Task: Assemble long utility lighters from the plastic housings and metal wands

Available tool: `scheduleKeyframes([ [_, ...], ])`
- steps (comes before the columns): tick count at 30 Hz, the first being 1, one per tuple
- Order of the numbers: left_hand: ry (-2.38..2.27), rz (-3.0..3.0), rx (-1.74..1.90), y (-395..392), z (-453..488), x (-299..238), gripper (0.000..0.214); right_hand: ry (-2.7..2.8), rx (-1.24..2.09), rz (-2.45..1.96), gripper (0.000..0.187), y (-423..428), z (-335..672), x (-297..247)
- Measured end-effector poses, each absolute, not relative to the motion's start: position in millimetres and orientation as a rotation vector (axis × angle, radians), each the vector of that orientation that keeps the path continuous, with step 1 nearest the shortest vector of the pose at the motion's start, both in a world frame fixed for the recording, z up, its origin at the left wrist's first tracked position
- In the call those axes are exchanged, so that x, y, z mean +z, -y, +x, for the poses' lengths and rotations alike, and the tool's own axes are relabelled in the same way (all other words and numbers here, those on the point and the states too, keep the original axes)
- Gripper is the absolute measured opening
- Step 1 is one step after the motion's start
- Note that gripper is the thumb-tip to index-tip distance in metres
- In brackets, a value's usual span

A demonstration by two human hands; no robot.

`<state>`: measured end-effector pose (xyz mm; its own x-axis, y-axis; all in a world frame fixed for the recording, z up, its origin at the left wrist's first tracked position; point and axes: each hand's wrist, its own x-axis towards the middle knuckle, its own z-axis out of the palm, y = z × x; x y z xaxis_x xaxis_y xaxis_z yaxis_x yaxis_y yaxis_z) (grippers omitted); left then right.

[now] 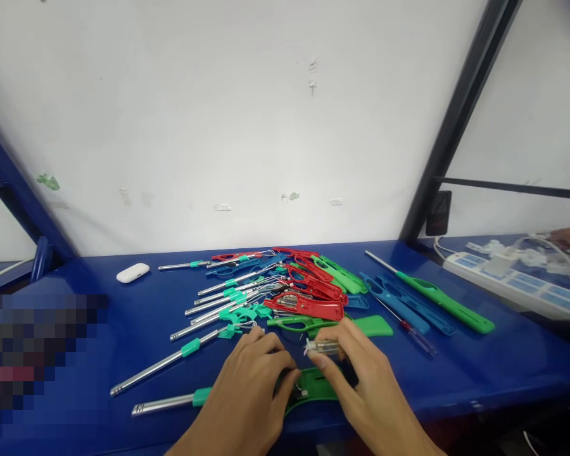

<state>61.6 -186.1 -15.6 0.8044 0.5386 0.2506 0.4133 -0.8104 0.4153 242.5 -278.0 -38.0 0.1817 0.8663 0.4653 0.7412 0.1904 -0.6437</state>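
- With our right hand (365, 372) we pinch a clear part (327, 347).
- Our left hand (249, 380) curls over the near green casing (312, 380); its grip we cannot tell.
- We seem mid-assembly; next move needs careful alignment.

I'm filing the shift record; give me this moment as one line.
left hand: at green casing | right hand: holding clear canister | nearby: red casings, screwdriver

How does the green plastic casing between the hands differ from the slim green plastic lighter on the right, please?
The green plastic casing is open; the slim green plastic lighter looks closed. The casing is partly hidden by the left hand and right hand; the lighter lies untouched. Both are green.
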Motion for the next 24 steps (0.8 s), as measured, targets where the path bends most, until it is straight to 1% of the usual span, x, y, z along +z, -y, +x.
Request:
scheduleKeyframes([
  [3,-0.741,2.652,0.539,185.4,63.4,-18.7,0.024,1.601,0.195,-1.609,0.021,279.0,241.0,-40.3],
  [7,-0.752,2.643,0.622,185.1,60.0,-22.2,0.022,1.629,0.119,-1.638,0.022,279.8,237.2,-42.1],
  [15,-0.773,2.595,0.774,185.7,51.7,-27.1,0.022,1.725,0.024,-1.63,0.011,281.8,237.1,-42.5],
  [19,-0.731,2.592,0.803,188.3,50.6,-30.7,0.021,1.781,-0.007,-1.611,0.011,280.1,239.3,-45.6],
  [24,-0.671,2.615,0.963,190.6,51.7,-33.2,0.02,1.797,-0.081,-1.58,0.013,277.5,241.0,-50.4],
])
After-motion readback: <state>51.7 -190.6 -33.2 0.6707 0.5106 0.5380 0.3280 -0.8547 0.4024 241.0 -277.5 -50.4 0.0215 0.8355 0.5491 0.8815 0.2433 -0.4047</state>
